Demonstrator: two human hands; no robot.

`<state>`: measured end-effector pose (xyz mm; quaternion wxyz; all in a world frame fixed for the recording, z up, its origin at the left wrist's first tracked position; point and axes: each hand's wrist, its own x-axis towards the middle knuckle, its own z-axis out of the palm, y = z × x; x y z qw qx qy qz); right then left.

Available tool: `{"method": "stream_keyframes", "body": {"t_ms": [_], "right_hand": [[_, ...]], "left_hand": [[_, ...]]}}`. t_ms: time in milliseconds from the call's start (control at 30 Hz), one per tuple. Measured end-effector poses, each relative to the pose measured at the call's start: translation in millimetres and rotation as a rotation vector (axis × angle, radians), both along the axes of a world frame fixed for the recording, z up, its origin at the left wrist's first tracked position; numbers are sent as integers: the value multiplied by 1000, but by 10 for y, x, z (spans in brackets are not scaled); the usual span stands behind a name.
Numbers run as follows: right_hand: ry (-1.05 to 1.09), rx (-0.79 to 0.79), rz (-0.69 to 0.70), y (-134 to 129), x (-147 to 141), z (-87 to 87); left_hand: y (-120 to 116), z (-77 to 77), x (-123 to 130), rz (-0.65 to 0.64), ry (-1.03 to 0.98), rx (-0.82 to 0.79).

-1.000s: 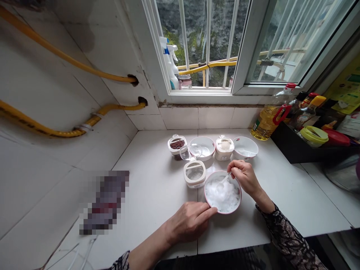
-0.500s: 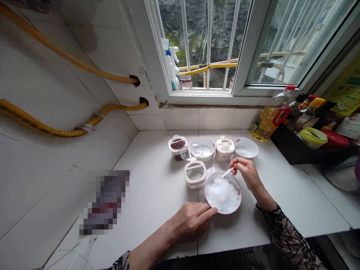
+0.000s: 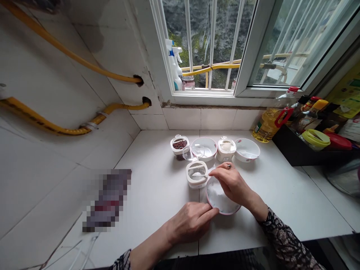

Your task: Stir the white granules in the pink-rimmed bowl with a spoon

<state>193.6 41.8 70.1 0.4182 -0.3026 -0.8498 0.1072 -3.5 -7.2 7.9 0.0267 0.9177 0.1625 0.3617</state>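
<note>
Right fingers point(image 3: 219, 174) pinching spoon point(image 3: 203, 175), bowl point(image 3: 229, 213) beneath, left fingers point(image 3: 210, 215) holding rim point(image 3: 207, 195).

Desk point(image 3: 152, 187): white, tiled. Back row, left to right: red-bits jar point(image 3: 178, 151), left bowl point(image 3: 209, 156), pale jar point(image 3: 226, 154), right bowl point(image 3: 247, 159). In front of that row: open jar point(image 3: 197, 183), near bowl point(image 3: 228, 213) just right of it, white grains point(image 3: 218, 195) in the bowl. Oil bottle point(image 3: 263, 129) back right, just beside black box point(image 3: 289, 152). Left side: dark item point(image 3: 109, 202), pixelated, can't tell what.
</note>
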Motion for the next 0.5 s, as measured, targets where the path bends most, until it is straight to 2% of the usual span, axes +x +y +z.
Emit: {"method": "stream_keyframes", "body": {"t_ms": [67, 233, 367, 500], "right_hand": [[-18, 55, -6, 3, 31, 26], [128, -34, -174, -6, 221, 115], [9, -21, -240, 16, 352, 112], [-142, 51, -216, 47, 359, 48]], "left_hand": [[0, 2, -2, -1, -1, 0], [3, 6, -2, -6, 8, -3], [5, -3, 1, 2, -5, -2], [5, -14, 2, -9, -9, -13]]}}
